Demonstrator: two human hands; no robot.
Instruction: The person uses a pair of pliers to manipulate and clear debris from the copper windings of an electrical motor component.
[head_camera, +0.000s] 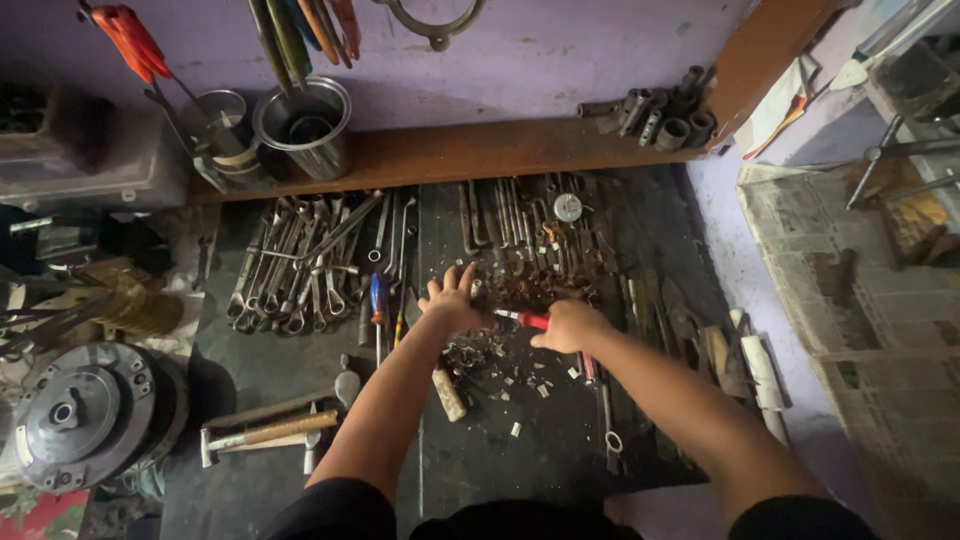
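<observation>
My left hand (452, 300) lies flat with fingers spread on the dark bench top (520, 450), pressing beside a heap of small rusty parts (530, 283). My right hand (568, 325) is closed around a red-handled tool (527, 319) whose tip points left toward my left hand. Small pale and rusty bits (500, 365) are scattered on the bench just below both hands. A blue-handled screwdriver (378, 300) lies immediately left of my left hand.
Many wrenches (300, 265) lie in a pile at left, with long metal tools (500, 215) along the back. Two hammers (270, 430) rest at front left. Metal cups (305, 125) and sockets (655, 115) sit on a wooden shelf. Newspaper (850, 290) covers the surface at right.
</observation>
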